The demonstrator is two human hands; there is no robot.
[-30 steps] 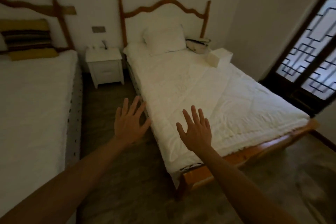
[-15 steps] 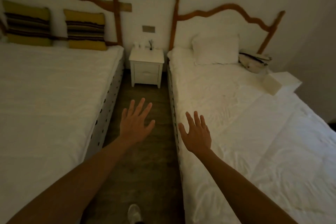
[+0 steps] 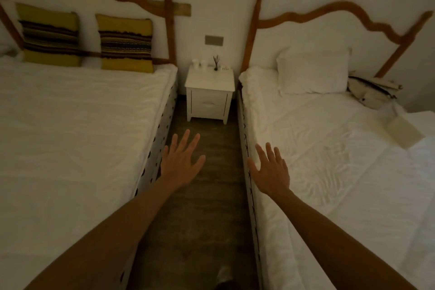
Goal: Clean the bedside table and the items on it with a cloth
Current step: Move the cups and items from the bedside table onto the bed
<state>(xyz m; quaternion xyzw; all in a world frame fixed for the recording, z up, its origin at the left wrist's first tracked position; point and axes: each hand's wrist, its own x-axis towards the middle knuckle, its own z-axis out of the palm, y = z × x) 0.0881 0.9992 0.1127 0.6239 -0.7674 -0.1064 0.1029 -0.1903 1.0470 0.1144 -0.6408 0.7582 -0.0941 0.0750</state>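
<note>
two hands hang in the air over the aisle between the beds, both released, fingers straight and spread, holding nothing. the left hand [image 3: 181, 162] is above the dark floor [image 3: 207, 207] near the left bed [image 3: 70, 136]; the right hand [image 3: 270, 169] is over the edge of the right bed [image 3: 329, 160]. the bedside counter [image 3: 209, 92] stands straight ahead of both, well apart from them, at the far end of the aisle against the wall. the aisle's long axis runs directly from the hands to it, so the coming move looks like a plain walk forward. the left hand seems slightly nearer in line with it. on its top, along the back edge, sit two small white cups [image 3: 199, 63], a little dark plant [image 3: 216, 63] and some tiny things too small to tell. no cloth shows anywhere, so one must be found first, i judge.
</note>
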